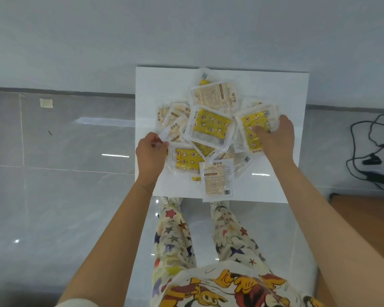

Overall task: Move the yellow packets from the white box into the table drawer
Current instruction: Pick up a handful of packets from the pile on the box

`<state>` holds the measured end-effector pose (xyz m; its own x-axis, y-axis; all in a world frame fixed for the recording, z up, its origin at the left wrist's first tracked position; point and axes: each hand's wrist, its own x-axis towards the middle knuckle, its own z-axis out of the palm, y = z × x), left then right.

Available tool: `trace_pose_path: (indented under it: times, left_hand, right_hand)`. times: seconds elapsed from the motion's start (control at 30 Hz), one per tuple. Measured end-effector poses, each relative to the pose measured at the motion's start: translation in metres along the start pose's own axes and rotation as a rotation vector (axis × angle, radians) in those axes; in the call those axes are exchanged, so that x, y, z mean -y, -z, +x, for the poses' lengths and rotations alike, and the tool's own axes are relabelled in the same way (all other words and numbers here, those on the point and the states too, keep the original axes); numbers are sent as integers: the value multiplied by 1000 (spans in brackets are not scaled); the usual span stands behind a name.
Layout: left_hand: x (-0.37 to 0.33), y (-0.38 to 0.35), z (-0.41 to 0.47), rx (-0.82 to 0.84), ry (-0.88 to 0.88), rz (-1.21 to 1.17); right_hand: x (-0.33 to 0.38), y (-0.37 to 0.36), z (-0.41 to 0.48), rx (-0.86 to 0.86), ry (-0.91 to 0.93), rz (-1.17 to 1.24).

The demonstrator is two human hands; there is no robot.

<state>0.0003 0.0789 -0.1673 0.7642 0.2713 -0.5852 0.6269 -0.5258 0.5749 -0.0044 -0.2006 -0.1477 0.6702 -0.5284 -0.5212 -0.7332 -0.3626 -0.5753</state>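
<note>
Several yellow packets [211,127] in clear wrappers lie heaped on a white table top [282,96]. Some show a yellow star-patterned face, others a white printed back. My left hand [150,154] pinches the corner of a white-backed packet [173,127] at the pile's left edge. My right hand [275,138] grips a yellow packet [251,127] at the pile's right side, fingers over its wrapper. One packet [217,180] hangs over the table's near edge. No white box and no drawer are in view.
The small white table stands against a pale wall on a glossy grey tiled floor [64,151]. Black cables and a power adapter [377,160] lie on the floor to the right. My legs in star-print trousers [175,235] stand just before the table.
</note>
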Motion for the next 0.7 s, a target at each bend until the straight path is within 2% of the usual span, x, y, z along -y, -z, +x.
trace_pose_path:
  times: [0.1, 0.2, 0.33, 0.47, 0.6, 0.7]
  left_hand:
    - [0, -4, -5, -22, -20, -6]
    - [3, -7, -8, -101, -123, -17]
    - [-3, -6, -21, -200, -150, -180]
    - [-5, 3, -20, -272, -95, -367]
    - [-8, 9, -13, -166, 9, -542]
    - [-8, 8, -12, -70, -23, -516]
  right_hand:
    - [3, 5, -11, -58, -15, 56]
    - [0, 10, -17, -97, 10, 81]
    - [-1, 13, -22, -104, 36, 112]
    - [4, 12, -29, -175, 33, 278]
    - [10, 7, -36, -181, 42, 396]
    - [12, 0, -42, -116, 83, 405]
